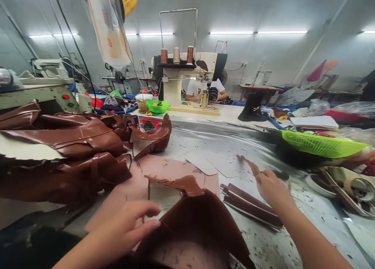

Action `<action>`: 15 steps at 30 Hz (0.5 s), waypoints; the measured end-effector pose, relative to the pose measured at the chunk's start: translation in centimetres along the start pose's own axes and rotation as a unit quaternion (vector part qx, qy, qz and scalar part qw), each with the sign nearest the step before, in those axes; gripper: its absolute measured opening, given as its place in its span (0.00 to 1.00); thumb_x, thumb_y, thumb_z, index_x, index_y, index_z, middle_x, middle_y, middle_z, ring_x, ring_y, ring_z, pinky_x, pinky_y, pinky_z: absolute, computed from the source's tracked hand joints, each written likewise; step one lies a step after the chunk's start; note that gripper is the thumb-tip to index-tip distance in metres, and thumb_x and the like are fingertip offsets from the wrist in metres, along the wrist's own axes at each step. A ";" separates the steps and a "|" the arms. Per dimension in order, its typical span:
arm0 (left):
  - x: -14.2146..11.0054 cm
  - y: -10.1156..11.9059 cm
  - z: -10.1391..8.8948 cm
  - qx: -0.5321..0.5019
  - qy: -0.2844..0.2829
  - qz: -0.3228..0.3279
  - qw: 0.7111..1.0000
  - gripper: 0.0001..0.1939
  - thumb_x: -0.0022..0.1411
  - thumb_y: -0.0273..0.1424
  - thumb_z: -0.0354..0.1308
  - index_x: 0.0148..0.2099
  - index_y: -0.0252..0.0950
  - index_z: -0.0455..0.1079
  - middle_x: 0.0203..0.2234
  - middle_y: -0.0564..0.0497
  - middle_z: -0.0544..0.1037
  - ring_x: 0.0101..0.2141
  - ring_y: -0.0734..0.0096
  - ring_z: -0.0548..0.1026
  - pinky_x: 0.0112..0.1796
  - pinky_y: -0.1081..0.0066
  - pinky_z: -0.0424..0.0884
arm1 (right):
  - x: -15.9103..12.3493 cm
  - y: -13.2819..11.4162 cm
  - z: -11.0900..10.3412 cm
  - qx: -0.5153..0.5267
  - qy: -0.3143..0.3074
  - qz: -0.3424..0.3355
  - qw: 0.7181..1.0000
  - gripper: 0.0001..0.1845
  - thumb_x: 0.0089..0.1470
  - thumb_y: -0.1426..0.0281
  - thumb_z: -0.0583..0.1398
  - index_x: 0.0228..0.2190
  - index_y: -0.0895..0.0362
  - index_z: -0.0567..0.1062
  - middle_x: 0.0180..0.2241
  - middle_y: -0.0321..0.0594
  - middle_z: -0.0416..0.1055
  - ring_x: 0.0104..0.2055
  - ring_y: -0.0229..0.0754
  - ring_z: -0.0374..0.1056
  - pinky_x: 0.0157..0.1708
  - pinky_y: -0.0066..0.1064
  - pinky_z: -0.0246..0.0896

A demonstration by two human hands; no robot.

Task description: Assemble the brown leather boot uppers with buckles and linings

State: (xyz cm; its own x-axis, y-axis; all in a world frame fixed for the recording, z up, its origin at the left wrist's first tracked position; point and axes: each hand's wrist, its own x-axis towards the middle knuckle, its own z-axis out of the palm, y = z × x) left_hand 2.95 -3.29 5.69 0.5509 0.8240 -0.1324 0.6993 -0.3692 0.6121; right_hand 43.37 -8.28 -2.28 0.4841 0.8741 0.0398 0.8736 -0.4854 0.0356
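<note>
My left hand [129,226] is at the lower left with thumb and forefinger apart, right beside a brown leather boot upper [205,218]. The fingertips overlap its pale-lined edge; whether they touch it I cannot tell. The upper lies bent on a pinkish board [172,165]. My right hand [272,189] is closed on a thin brown leather strip [248,163], which points away to the upper left. Just below that hand lies a small stack of brown strips with pale edges [249,206]. A dark object [283,176] shows partly behind the hand.
Brown leather uppers [88,140] are heaped on the left. Pale flat pieces [211,165] lie mid-table. A green basket [325,144] and tape rolls [361,189] stand right. Behind are a sewing machine [172,85], a green bowl [157,106] and a seated person [193,88].
</note>
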 end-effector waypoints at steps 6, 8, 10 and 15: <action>6.0 1.7 4.2 -0.182 -0.107 -0.012 0.977 0.13 0.50 0.35 0.57 0.38 0.35 0.74 0.35 0.49 0.78 0.39 0.58 0.73 0.41 0.67 0.64 | -1.6 0.2 -0.4 0.039 0.039 0.048 0.997 0.15 0.53 0.76 0.50 0.31 0.60 0.77 0.39 0.51 0.63 0.27 0.42 0.66 0.26 0.33 0.57; 6.6 1.5 5.3 -0.267 -0.130 -0.011 0.955 0.12 0.47 0.32 0.58 0.36 0.33 0.73 0.34 0.48 0.78 0.40 0.57 0.72 0.43 0.65 0.64 | -1.2 0.2 -0.6 0.060 0.045 0.065 0.995 0.16 0.51 0.76 0.51 0.28 0.59 0.78 0.36 0.50 0.63 0.24 0.41 0.65 0.23 0.33 0.56; 6.7 1.1 6.0 -0.313 -0.141 -0.008 0.939 0.13 0.46 0.30 0.57 0.36 0.33 0.73 0.34 0.49 0.78 0.41 0.58 0.72 0.44 0.65 0.63 | -1.0 -0.3 -1.0 0.087 0.048 0.068 0.993 0.16 0.51 0.76 0.50 0.26 0.58 0.78 0.33 0.49 0.65 0.22 0.42 0.64 0.21 0.34 0.56; 6.3 0.6 6.4 -0.399 -0.148 -0.026 0.905 0.13 0.42 0.31 0.59 0.34 0.33 0.70 0.31 0.50 0.76 0.37 0.64 0.72 0.41 0.67 0.64 | -2.7 -5.3 -2.0 0.211 0.037 -0.056 0.975 0.15 0.51 0.71 0.52 0.37 0.57 0.75 0.34 0.47 0.70 0.32 0.48 0.67 0.31 0.38 0.61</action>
State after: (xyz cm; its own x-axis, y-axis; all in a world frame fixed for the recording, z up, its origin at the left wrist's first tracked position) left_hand 9.76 -1.12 0.20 0.7067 0.6371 -0.3077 0.2412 0.1919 0.9513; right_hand 37.36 -8.08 -0.61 0.3926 0.9101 0.1322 0.8716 -0.3224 -0.3692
